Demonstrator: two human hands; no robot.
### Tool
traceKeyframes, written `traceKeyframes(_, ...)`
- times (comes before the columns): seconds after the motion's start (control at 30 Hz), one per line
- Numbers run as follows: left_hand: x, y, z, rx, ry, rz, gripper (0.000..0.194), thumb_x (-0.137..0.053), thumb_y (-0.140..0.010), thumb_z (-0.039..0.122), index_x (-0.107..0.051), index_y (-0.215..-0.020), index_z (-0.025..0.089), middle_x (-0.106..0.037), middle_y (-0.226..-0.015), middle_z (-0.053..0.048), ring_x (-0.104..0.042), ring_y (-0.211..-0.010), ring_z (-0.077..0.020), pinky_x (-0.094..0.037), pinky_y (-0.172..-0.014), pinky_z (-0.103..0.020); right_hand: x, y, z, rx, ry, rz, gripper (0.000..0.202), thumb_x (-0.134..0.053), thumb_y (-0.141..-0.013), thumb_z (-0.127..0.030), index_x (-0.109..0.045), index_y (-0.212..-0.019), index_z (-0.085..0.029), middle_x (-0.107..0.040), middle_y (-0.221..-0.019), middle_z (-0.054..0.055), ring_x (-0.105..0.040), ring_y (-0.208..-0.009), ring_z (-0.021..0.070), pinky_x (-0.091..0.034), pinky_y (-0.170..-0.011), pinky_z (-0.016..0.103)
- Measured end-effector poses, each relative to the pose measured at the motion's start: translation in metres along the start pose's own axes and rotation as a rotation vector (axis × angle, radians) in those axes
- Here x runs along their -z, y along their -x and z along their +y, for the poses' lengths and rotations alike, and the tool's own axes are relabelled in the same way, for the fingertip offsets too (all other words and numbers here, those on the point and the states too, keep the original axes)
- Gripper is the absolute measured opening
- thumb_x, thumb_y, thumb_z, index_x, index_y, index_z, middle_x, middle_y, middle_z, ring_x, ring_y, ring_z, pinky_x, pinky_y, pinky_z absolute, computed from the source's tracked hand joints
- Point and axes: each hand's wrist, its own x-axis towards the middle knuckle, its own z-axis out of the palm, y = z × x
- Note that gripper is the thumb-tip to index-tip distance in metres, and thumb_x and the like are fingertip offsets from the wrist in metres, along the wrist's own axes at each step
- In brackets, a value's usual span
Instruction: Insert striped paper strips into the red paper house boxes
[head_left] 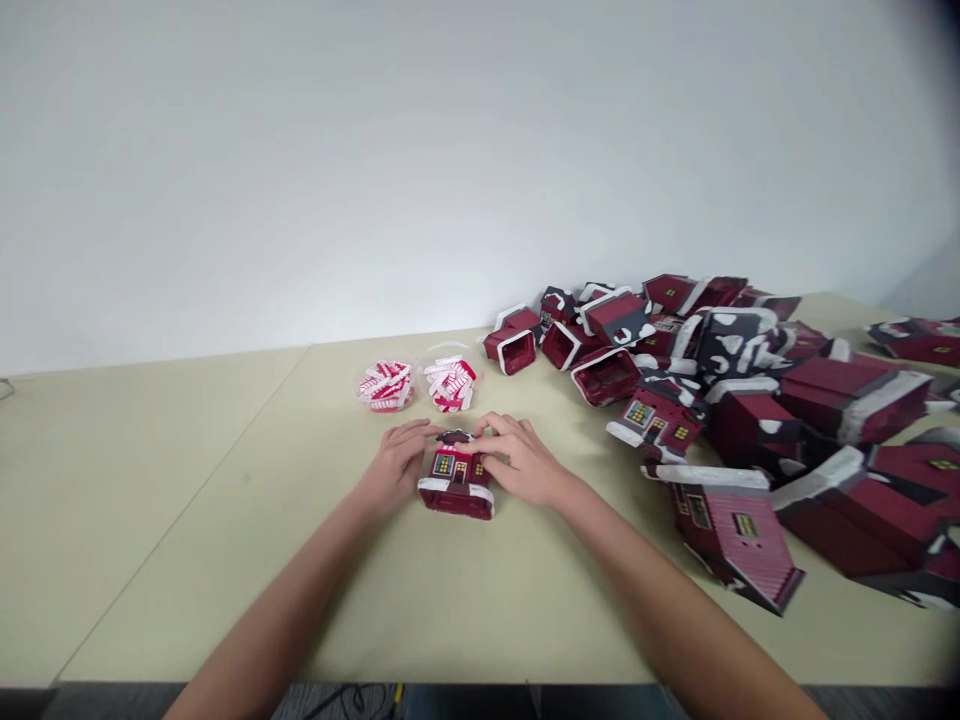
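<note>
A small dark-red model house (459,489) lies on its back on the table, its open, white-trimmed base facing me. Yellow windows and a door show on its front wall. My left hand (394,466) grips the house's left side, fingers reaching toward the dark roof. My right hand (519,462) holds the right side, with its fingers bent over the front near the roof. Between the fingertips a bit of red and white shows below the roof; I cannot make out whether it is a separate piece.
Behind the hands stand two clear round tubs, a left tub (386,387) and a right tub (451,384), holding red-and-white striped pieces. A large heap of similar model houses (750,400) covers the table's right side. A white wall (375,160) rises behind the pale table (187,500).
</note>
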Motion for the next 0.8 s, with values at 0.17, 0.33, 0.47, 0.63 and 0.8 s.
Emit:
traceKeyframes(0.17,0.017,0.010,0.006,0.012,0.021,0.002,0.051,-0.024,-0.097,0.042,-0.064,-0.106,0.012,-0.048,-0.130,-0.005,-0.042,-0.129,-0.0053,-0.032,-0.118,-0.020,-0.007,0.005,0.003,0.070,-0.031,0.029,0.037,-0.041,-0.098,-0.039,-0.054,-0.133,-0.039,-0.044,-0.137,0.004,-0.043,-0.122,0.0219,-0.031,-0.101,0.041)
traceKeyframes(0.33,0.024,0.016,0.026,-0.280,0.031,-0.090,0.070,-0.029,-0.089,0.066,-0.053,-0.131,0.016,-0.041,-0.137,-0.007,-0.035,-0.137,-0.0102,-0.013,-0.128,-0.028,-0.013,0.002,0.006,-0.043,0.071,0.158,0.040,-0.037,-0.100,-0.038,-0.051,-0.136,-0.027,-0.055,-0.127,0.008,-0.049,-0.114,0.0212,-0.034,-0.096,0.038)
traceKeyframes(0.47,0.020,0.015,0.035,-0.311,-0.103,-0.216,0.059,-0.041,-0.085,0.062,-0.056,-0.129,0.026,-0.048,-0.131,-0.002,-0.040,-0.132,-0.0083,0.005,-0.129,-0.030,-0.015,0.001,0.017,-0.166,0.211,0.194,0.040,-0.043,-0.097,-0.034,-0.053,-0.133,-0.022,-0.057,-0.125,0.009,-0.050,-0.111,0.0240,-0.035,-0.093,0.040)
traceKeyframes(0.63,0.058,0.020,-0.007,0.036,-0.278,-0.233,0.043,-0.047,-0.081,0.048,-0.065,-0.114,0.027,-0.052,-0.125,0.002,-0.047,-0.117,-0.0067,-0.012,-0.126,-0.032,-0.014,0.003,0.029,-0.237,0.275,0.206,0.036,-0.047,-0.094,-0.032,-0.058,-0.127,-0.024,-0.056,-0.125,0.008,-0.052,-0.108,0.0230,-0.036,-0.089,0.038)
traceKeyframes(0.8,0.123,0.055,-0.078,0.810,-0.580,-0.077,0.054,-0.052,-0.076,0.053,-0.058,-0.123,0.028,-0.053,-0.123,0.000,-0.044,-0.115,-0.0160,-0.013,-0.115,-0.059,-0.009,0.002,0.031,-0.258,0.315,0.219,0.035,-0.050,-0.092,-0.035,-0.059,-0.125,-0.025,-0.055,-0.125,0.008,-0.052,-0.106,0.0228,-0.036,-0.090,0.039)
